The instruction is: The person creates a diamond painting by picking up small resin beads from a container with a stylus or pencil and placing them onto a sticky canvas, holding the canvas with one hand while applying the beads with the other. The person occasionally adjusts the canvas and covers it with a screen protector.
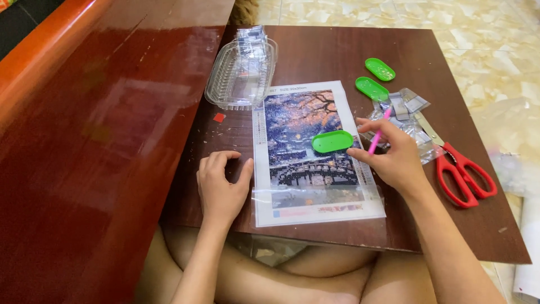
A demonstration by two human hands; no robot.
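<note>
Dark wooden bench (337, 50) fills the view, its near edge hiding the lap. Clear packets (408, 121) blur together beside red scissors (464, 169), two green trays (374, 79) and a clear plastic box (242, 73). On the picture sheet (306, 152) sits a third green tray (332, 141). Left hand (222, 186) rests half-curled on the bench, touching the sheet's edge; right hand (394, 155) pinches a pink pen (380, 131).

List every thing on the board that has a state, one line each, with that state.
Left hand: empty, resting flat on the board beside the canvas.
Right hand: grip closed on the pink pen.
Diamond-painting canvas: lying flat, film peeled back at the lower edge.
Green tray: upright on the canvas.
Red scissors: closed, lying flat.
Clear plastic box: open, holding packets.
</note>
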